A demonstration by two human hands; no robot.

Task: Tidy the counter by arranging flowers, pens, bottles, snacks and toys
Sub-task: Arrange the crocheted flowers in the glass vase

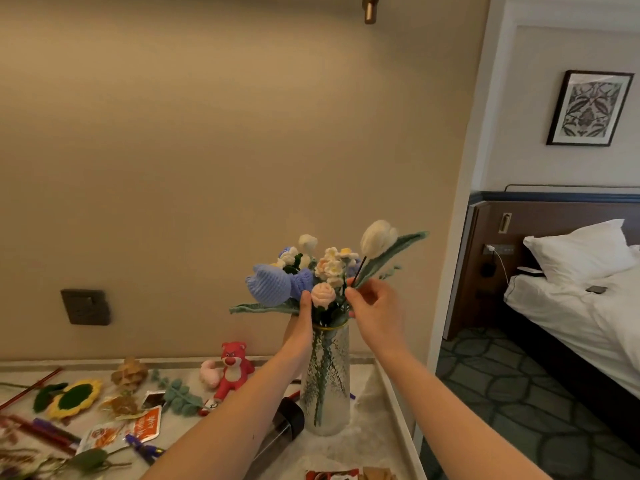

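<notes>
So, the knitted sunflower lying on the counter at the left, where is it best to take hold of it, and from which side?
Probably from above, pinching the yellow petal rim of the sunflower. It lies flat, face up on the counter, so nothing thicker stands up to grasp. Its near right edge looks freest; green leaves cover the left, and its stem cannot be clearly made out.

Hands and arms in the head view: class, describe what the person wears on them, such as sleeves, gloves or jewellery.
Nothing is worn. The left hand and right hand are bare, without gloves, rings or a watch in view. Both forearms are uncovered to the frame's lower edge, with no sleeve visible.
</notes>
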